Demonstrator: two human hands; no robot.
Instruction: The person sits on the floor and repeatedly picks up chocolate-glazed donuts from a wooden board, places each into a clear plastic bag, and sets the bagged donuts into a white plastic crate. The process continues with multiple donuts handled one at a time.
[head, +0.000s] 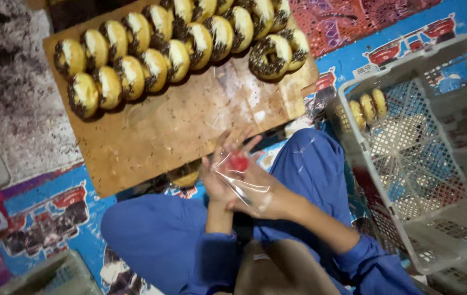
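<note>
Both hands (239, 183) hold a clear plastic bag (241, 177).

Around twenty chocolate-topped doughnuts (159, 52) on one wooden board (190, 131); three doughnuts (368, 107) in one plastic crate (436, 240).

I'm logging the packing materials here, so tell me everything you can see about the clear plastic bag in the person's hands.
The plastic bag is small, thin and see-through, with a red mark printed on it. It looks crinkled and glossy, catching light along its creases. It appears empty, though that is hard to tell. The left hand and right hand both hold it, above the person's lap, just below the edge of the wooden board.
</note>
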